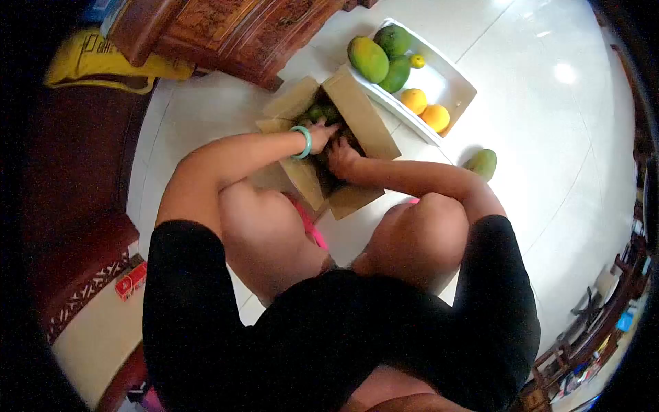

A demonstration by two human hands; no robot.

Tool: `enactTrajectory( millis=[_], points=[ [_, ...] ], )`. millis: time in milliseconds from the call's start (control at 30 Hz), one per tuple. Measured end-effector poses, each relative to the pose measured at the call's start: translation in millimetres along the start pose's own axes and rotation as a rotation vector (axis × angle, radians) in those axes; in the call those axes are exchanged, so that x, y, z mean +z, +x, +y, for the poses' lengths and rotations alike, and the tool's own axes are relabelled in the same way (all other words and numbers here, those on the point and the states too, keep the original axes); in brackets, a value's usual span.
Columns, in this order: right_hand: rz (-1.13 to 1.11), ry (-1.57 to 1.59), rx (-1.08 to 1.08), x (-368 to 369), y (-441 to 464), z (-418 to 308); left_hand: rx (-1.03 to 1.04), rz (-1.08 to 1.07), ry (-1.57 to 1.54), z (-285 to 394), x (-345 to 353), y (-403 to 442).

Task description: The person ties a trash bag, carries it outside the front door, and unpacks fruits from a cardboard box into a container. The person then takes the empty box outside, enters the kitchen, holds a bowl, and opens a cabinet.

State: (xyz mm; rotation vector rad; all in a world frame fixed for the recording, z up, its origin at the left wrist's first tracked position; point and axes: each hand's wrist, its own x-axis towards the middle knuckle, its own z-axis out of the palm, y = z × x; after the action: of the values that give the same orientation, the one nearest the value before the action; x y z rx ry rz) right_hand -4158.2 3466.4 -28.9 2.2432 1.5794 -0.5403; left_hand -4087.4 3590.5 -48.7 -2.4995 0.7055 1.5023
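Both hands are inside an open cardboard box on the floor, its flaps folded outward. My left hand, with a pale green bangle on the wrist, reaches in from the left with its fingers stretched out. Close beside it, my right hand points down into the box, fingers apart. Round green fruits lie in the far part of the box, just beyond my left hand. The box's interior is dark, and what lies under my fingers cannot be made out.
Beyond the box is a white tray with green mangoes, two orange fruits and a small yellow fruit. A single mango rests on the tiles. Carved wooden furniture stands at the back left, near a yellow bag.
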Motion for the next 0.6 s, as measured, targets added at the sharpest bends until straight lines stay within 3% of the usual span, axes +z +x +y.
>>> enactTrajectory(
  millis=[133,233,300,367,400,433,467,533,600],
  points=[
    [0.155,0.017,0.032,15,2,-1,0.188,0.154,-0.078,-11,9,12],
    [0.370,-0.048,0.062,42,22,-3,0.217,0.125,0.066,-20,17,28],
    [0.531,-0.050,0.080,60,34,-10,0.154,0.094,-0.020,1,-22,-22],
    [0.392,0.409,-0.142,62,46,-9,0.188,-0.024,0.227,9,-42,-35],
    [0.320,0.334,-0.081,63,38,-14,0.171,0.015,0.270,9,-39,-25],
    [0.325,0.336,-0.055,60,37,-18,0.297,0.098,0.298,-2,-36,-22],
    [0.190,0.184,-0.050,54,37,-20,0.279,0.099,0.361,0,-42,-24],
    [0.046,0.197,-0.127,35,31,-5,0.267,0.108,0.450,7,-60,-32],
    [0.166,0.127,0.043,71,64,-26,0.212,0.012,0.454,12,-83,-51]
  ],
)
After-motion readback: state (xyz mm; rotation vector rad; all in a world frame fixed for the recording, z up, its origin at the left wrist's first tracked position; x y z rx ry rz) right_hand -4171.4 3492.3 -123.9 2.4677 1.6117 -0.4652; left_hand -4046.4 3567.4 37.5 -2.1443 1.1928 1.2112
